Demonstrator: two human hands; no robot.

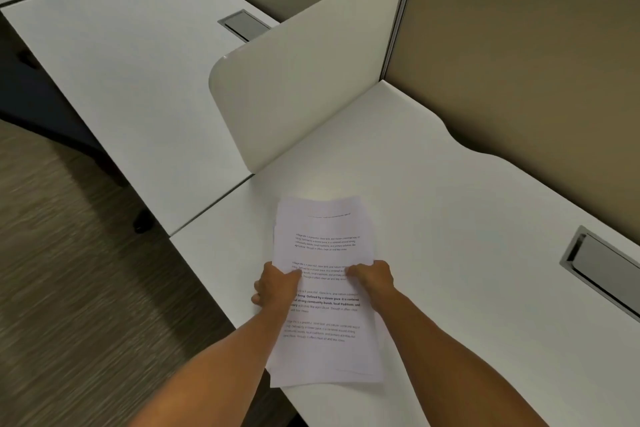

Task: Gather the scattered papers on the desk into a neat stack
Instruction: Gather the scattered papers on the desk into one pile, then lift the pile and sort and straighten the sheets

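We are at the squaring-up step: the papers (325, 291) already lie together in one pile on the white counter (450, 218), near its front edge, with the pile's near corner reaching just past that edge. Our left hand (277, 286) is closed on the pile's left edge, thumb on top and fingers curled below, and our right hand (372, 279) is closed on the right edge in the same way, so both hands pinch the papers from the two sides. The pile is not yet neat, as we judge it: sheet edges show offset at the top and along the bottom right, where one sheet peeks out under another. We see no loose sheets elsewhere on this counter or on the neighbouring desk beyond the divider panel (311, 73). The next move, we think, calls for evening out the sheets between both hands until all edges line up, then laying the stack flat and fully on the counter.
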